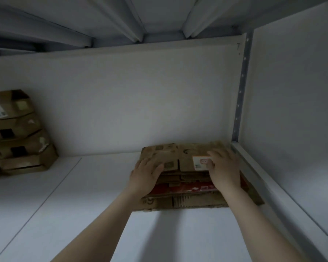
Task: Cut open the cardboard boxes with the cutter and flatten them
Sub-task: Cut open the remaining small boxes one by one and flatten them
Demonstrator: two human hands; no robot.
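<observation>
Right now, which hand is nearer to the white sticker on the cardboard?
Right. The right hand touches the right edge of the white sticker; the left hand rests on the cardboard, left of it.

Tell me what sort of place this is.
Probably a stockroom, seen from inside a metal shelving bay: a perforated upright, a white shelf, a pile of flattened cardboard on it, and stacked boxes at the left.
</observation>
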